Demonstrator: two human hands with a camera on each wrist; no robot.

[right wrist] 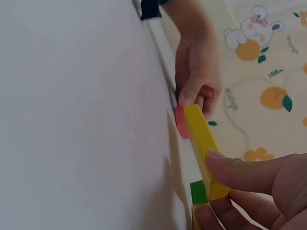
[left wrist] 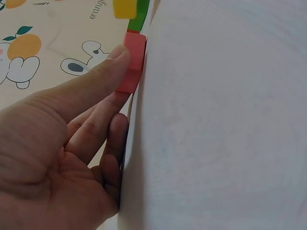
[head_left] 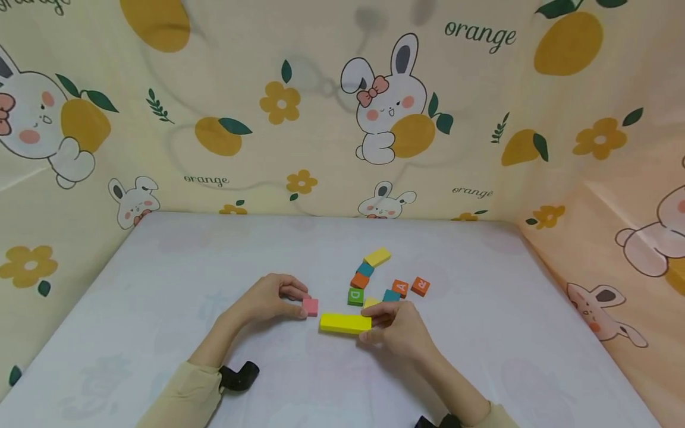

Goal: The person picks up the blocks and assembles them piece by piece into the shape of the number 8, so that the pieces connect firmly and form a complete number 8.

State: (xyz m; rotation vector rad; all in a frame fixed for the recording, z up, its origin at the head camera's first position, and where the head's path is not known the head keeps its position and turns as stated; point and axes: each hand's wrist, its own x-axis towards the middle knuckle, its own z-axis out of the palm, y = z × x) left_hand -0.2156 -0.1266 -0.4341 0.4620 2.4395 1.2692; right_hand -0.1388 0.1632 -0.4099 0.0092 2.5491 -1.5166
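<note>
My left hand (head_left: 275,299) pinches a small pink block (head_left: 310,307) between thumb and fingers, low at the white table; the left wrist view shows the thumb on the pink block's (left wrist: 135,52) side. A long yellow block (head_left: 345,324) is held at its right end by my right hand (head_left: 398,330). In the right wrist view the thumb lies on one side of this yellow bar (right wrist: 201,143), fingers on the other. Just behind it stand a green block lettered D (head_left: 355,297) and a smaller yellow block (head_left: 371,302), partly hidden by the right fingers.
From the green block, an orange block (head_left: 360,280), a blue block (head_left: 365,269) and a yellow block (head_left: 377,257) curve away to the back. Right of them lie another blue block (head_left: 391,295), an orange A block (head_left: 400,288) and an orange R block (head_left: 420,286). Printed cloth walls surround the table (head_left: 241,249).
</note>
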